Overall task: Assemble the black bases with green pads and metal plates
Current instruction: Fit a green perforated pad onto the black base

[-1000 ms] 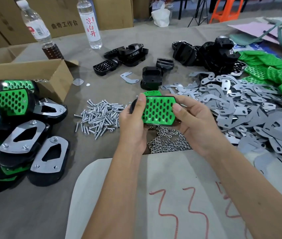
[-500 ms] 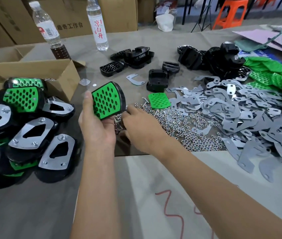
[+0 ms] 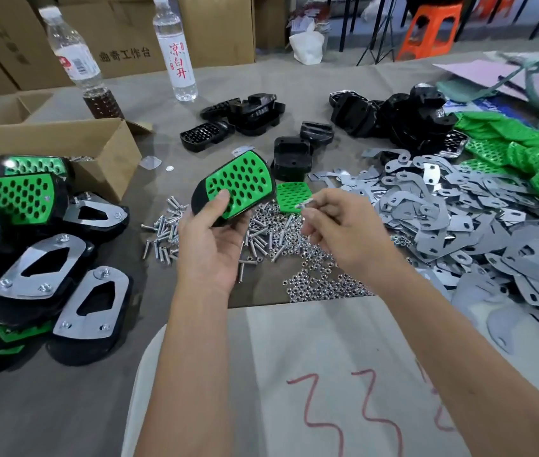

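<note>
Two hands: left hand [image 3: 210, 255] grips the black base [image 3: 233, 189] with its green pad fitted, tilted above the screw pile [image 3: 165, 230]; right hand [image 3: 337, 225] pinches what looks like a screw [image 3: 304, 204].
Risk: the small screw could slip into the nuts [image 3: 320, 278]; the tilted pad might shift off its holes.
Hidden: the base's underside; the screw is blurred.

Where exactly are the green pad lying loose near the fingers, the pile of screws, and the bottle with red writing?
Loose green pad [image 3: 291, 194]: head view, on its perforated top face.
Pile of screws [image 3: 162, 232]: head view, on the left part of the heap.
Bottle with red writing [image 3: 177, 57]: head view, on its white label.
</note>
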{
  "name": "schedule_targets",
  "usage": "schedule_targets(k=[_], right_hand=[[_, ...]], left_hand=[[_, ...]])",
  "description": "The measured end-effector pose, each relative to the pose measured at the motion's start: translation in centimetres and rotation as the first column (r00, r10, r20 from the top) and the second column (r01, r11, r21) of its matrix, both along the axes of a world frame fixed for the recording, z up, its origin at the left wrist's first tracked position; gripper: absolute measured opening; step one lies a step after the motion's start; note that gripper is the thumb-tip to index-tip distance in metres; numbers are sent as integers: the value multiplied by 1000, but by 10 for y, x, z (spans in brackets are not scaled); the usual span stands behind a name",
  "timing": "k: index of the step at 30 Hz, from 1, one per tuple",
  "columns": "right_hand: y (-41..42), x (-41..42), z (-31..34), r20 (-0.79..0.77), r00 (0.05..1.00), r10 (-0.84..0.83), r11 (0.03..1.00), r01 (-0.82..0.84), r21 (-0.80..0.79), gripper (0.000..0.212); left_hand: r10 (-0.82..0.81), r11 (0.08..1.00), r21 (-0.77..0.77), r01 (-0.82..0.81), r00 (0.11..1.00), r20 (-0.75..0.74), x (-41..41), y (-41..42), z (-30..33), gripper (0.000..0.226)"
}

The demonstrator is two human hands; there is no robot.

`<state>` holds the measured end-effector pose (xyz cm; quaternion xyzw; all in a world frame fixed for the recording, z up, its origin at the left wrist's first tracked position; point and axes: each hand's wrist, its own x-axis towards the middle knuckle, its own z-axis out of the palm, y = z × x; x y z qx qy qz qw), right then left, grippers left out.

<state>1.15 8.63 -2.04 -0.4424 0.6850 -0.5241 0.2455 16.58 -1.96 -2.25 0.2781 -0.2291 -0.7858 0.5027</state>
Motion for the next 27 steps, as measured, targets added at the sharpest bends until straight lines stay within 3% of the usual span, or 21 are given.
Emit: schedule_targets(k=[2, 4, 6, 8, 14, 17, 20, 27], right_hand=[[16, -13, -3, 117, 993, 22, 1000, -20, -18, 15], [26, -22, -9, 63, 998, 5, 1000, -5, -1, 9], [31, -28, -16, 33, 999, -27, 1000, 28, -7, 18], [34, -29, -19, 72, 995, -66, 994, 72, -80, 24], [35, -31, -19, 270, 958, -94, 938, 176, -299, 9], [36, -31, -20, 239, 965, -104, 923, 183, -339, 15], [32, -30, -21, 229, 965, -131, 912, 208, -355, 9], [25, -22, -16, 309, 940, -145, 863, 273, -425, 7]], left_hand=[[-25, 999, -25, 27, 999, 45, -10, 5, -2, 36], [-62, 997, -46, 66, 995, 80, -19, 10, -5, 39], [-85, 994, -63, 91, 992, 89, -26, 15, -7, 32], [-98, 989, -102, 111, 987, 125, -31, 18, -10, 23], [-40, 946, -291, 145, 940, 338, -46, 30, -17, 26], [87, 884, -441, 156, 871, 483, -53, 38, -20, 33], [151, 806, -561, 190, 850, 504, -56, 45, -23, 35], [172, 717, -642, 272, 824, 541, -59, 51, -23, 33]])
